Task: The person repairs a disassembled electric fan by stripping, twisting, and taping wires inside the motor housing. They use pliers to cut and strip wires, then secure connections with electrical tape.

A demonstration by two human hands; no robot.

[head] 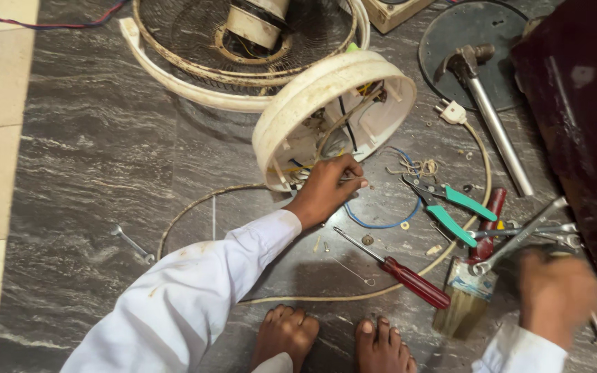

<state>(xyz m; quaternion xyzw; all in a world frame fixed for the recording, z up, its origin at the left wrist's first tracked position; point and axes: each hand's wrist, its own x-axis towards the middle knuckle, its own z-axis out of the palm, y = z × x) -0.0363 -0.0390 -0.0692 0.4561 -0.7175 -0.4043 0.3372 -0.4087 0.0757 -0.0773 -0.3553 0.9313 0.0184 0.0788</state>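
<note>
The round cream fan base housing is tipped on its edge on the dark marble floor, open side toward the person. The left hand is curled at its lower rim, fingers pinched on the wires there. The right hand is blurred among the spanners; its grip cannot be told. Wiring work seems in hand; a fitting tool and a steadied housing would be called for next.

fan housing: cream, round, grimy, tipped on its rim, open side showing wires, floor centre toward far edge | spanner: silver, slim, lying diagonally atop tool pile near floor's right edge, blurred, contact with anything unclear
</note>
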